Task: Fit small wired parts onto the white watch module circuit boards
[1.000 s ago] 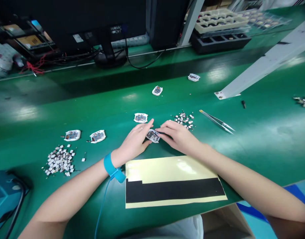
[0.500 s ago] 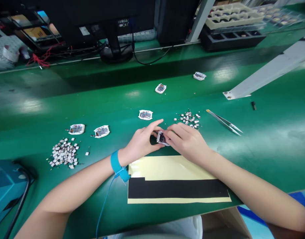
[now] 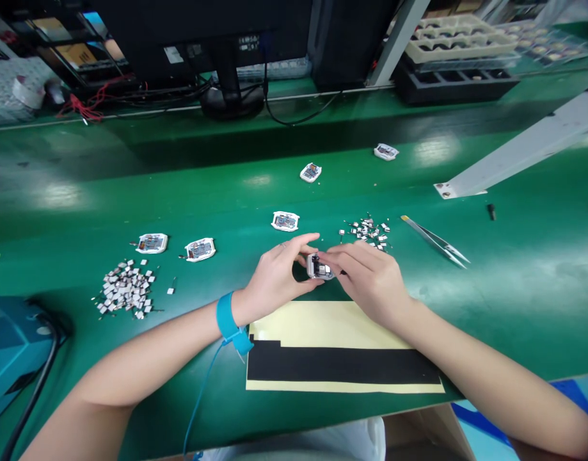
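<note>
My left hand (image 3: 279, 275), with a blue strap on its wrist, grips a small white-framed device (image 3: 320, 267) between thumb and fingers. The dark inside of the device faces up. My right hand (image 3: 365, 272) is closed at the device's right side, its fingertips on the upper right edge; anything pinched there is too small to tell. Just beyond the right hand lies a pile of small metallic parts (image 3: 370, 232). A similar white device with a circuit board (image 3: 285, 221) rests past the left hand. Below both hands lies a yellow sheet with a black strip (image 3: 332, 363).
Two more devices (image 3: 152, 243) and a large pile of small white parts (image 3: 125, 289) are on the left. Tweezers (image 3: 435, 241) lie at right, near a slanted metal bracket (image 3: 514, 147). A monitor stand (image 3: 229, 96) and trays (image 3: 457, 83) stand at the back.
The device in my left hand has tilted, showing more of its inside. My right fingers have shifted slightly along its edge. The whole view has moved a little.
</note>
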The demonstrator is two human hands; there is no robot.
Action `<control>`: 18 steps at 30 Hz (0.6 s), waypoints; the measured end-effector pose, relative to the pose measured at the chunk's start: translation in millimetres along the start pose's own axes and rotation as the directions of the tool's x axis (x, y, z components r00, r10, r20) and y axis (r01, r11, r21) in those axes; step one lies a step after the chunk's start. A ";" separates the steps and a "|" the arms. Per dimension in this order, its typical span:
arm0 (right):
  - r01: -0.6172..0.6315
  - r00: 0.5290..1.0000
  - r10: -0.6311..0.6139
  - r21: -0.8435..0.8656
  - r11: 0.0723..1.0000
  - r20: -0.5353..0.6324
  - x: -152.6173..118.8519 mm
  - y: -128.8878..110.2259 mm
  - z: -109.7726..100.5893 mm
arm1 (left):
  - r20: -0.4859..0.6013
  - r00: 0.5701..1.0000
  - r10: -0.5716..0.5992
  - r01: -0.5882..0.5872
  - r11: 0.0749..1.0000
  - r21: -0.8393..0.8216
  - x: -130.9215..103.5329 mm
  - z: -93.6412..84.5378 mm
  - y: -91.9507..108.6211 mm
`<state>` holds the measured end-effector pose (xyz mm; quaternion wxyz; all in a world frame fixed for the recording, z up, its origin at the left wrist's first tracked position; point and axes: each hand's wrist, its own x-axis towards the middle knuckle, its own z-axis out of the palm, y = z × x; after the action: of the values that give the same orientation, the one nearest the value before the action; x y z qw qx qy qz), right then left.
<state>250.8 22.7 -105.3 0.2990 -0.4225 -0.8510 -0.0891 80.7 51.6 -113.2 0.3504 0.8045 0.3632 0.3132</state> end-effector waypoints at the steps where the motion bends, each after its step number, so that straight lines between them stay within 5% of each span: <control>1: -0.002 1.000 0.002 -0.027 1.000 -0.011 0.6 -0.6 -0.8 | -0.017 1.000 0.011 -0.011 1.000 0.025 -0.6 0.2 0.8; 6: -0.108 0.994 0.112 0.163 0.981 -0.015 3.7 1.0 0.0 | -0.060 0.998 0.004 -0.006 0.999 -0.034 -2.6 -1.4 5.3; 13: -0.307 0.942 0.332 0.515 0.800 0.046 2.4 5.4 11.3 | -0.068 0.996 -0.049 0.031 0.969 -0.245 -4.2 -1.9 5.1; 18: -0.158 0.986 0.166 0.366 0.917 0.010 2.0 8.9 7.0 | -0.073 0.996 -0.057 0.035 0.962 -0.271 -6.6 1.4 2.3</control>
<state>253.7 32.4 -110.7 0.3877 -0.4274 -0.8115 0.0914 79.1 44.6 -113.8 0.4490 0.7273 0.3495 0.3836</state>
